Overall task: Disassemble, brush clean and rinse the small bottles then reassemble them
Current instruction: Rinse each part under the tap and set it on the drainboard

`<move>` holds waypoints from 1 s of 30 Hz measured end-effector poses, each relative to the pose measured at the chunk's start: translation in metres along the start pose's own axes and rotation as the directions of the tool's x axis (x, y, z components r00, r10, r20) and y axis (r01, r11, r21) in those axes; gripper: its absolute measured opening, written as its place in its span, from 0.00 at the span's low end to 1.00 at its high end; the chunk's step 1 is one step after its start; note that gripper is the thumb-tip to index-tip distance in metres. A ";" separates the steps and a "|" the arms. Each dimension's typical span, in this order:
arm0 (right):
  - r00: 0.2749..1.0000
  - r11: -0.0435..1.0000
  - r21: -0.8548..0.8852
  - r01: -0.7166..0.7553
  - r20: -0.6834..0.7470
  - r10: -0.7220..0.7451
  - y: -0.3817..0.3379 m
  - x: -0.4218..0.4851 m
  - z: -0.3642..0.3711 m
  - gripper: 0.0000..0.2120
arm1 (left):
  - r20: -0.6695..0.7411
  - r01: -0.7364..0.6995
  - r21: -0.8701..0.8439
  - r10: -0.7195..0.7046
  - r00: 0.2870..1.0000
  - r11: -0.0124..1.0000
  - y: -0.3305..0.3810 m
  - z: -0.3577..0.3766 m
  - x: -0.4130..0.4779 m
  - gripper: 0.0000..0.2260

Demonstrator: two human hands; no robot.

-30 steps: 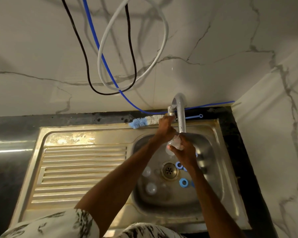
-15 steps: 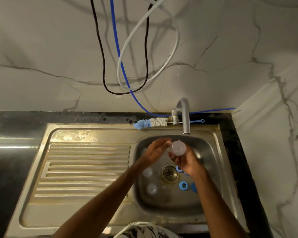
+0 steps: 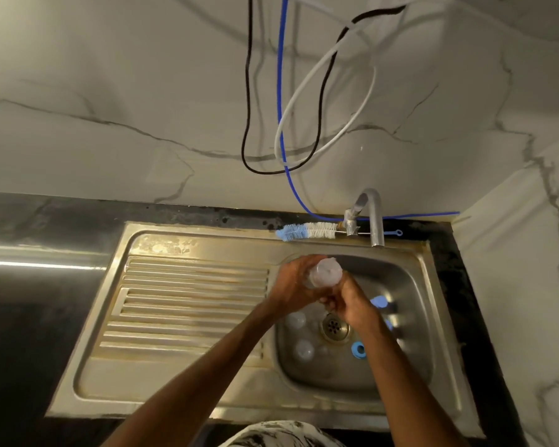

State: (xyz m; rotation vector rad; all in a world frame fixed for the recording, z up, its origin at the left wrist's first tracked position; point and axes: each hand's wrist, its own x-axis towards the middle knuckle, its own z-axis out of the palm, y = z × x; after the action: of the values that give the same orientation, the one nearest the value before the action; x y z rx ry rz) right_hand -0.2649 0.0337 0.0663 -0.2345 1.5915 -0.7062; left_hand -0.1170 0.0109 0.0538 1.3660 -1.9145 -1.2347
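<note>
A small clear bottle is held above the sink basin, its round base toward me. My left hand wraps around its left side and my right hand grips its lower end. Blue ring caps and a blue piece lie in the basin near the drain. Clear bottle parts rest at the basin's left. A blue and white bottle brush lies on the sink's back rim behind the tap.
The ribbed steel drainboard stretches to the left of the basin. Black, white and blue cables hang down the marble wall. A dark countertop surrounds the sink, and a marble side wall stands close on the right.
My left hand came off the tap and joined the right hand on the bottle. Both hands with the bottle moved down and away from the spout. The view shifted right.
</note>
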 end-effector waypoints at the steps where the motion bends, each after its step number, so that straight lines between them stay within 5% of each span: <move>1: 0.999 0.999 -0.045 0.021 0.037 -0.019 -0.001 -0.004 0.008 0.33 | -0.007 -0.010 -0.023 0.010 1.000 1.000 -0.003 -0.009 -0.003 0.23; 5: 0.976 0.998 -0.037 0.043 0.214 -0.034 -0.005 -0.018 0.039 0.35 | -0.194 0.051 -0.098 -0.070 0.979 0.994 -0.027 -0.061 -0.020 0.25; 9: 0.979 0.998 -0.038 0.040 0.199 -0.032 0.001 -0.016 0.078 0.33 | -0.352 0.131 -0.019 -0.129 0.927 0.991 -0.083 -0.109 -0.038 0.31; 19: 0.969 0.988 -0.150 0.037 0.247 0.002 0.012 -0.006 0.166 0.24 | -0.496 0.291 -0.009 -0.257 0.829 0.957 -0.178 -0.207 -0.020 0.29; 30: 0.976 0.986 -0.154 0.058 0.214 -0.024 0.008 0.007 0.187 0.20 | -0.507 0.253 0.061 -0.188 0.841 0.966 -0.204 -0.197 -0.006 0.27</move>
State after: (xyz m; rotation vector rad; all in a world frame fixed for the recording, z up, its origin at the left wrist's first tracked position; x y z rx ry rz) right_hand -0.0859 -0.0197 0.0575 -0.4471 1.4422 -0.5660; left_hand 0.1386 -0.0804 -0.0297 1.8068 -1.5168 -0.7522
